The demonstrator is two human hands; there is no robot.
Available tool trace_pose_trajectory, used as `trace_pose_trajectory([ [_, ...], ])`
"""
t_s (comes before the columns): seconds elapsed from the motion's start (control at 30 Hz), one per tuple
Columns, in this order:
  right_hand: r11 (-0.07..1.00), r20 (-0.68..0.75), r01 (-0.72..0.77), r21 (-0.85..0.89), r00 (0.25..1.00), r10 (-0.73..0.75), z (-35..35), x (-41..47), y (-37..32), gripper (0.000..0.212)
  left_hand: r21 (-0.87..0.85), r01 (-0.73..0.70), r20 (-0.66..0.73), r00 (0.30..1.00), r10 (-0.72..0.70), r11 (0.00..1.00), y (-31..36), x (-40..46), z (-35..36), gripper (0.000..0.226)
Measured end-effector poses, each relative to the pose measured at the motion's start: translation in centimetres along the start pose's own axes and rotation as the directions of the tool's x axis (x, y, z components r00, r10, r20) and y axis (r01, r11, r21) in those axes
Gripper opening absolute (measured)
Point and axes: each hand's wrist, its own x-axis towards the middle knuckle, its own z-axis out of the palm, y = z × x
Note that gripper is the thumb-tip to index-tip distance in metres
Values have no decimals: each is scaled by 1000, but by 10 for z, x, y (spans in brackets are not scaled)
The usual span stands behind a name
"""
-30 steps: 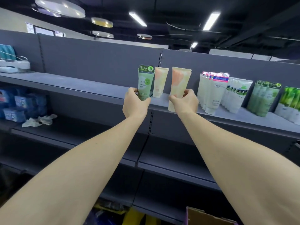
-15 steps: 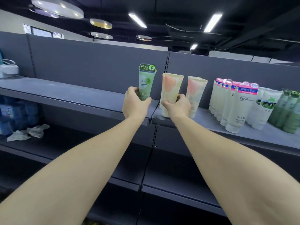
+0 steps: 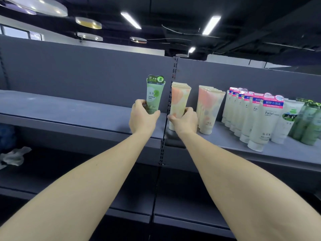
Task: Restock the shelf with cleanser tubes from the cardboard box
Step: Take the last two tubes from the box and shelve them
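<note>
While hands grip tubes | green tube (image 3: 153, 97) at shelf (image 3: 69, 110) edge

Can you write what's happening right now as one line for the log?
left hand: grips green tube | right hand: grips peach tube | shelf: restocking

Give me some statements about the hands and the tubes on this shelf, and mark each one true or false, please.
1. The left hand grips a green tube. True.
2. The right hand is empty and hangs open. False: it grips the front peach tube of a row, at its lower part.
3. The green tube stands right of the shelf upright. False: it stands left of it.
4. White tubes with pink tops stand further right on the same shelf. True.
5. The peach tubes lie flat. False: they stand with caps down.
</note>
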Motion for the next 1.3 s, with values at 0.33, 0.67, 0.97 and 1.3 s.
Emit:
trace_pose_trajectory([
  [0.33,1000,-37,-20,-10,999,20,14,7,1,50,-38,36,47,998,-34,999,-6,6,6,43],
  [0.67,995,58,-100,0,993,100,12,1,-4,60,-64,24,70,997,-20,998,-4,1,-14,42],
  [0.97,997,14,-73,-36,997,74,-11,-25,3,40,-60,-4,134,991,12,998,9,-17,-27,46],
  [1.3,987,-82,-88,-131,994,78,-73,-67,14,24,-135,-8,268,962,44,991,32,-58,-18,50],
])
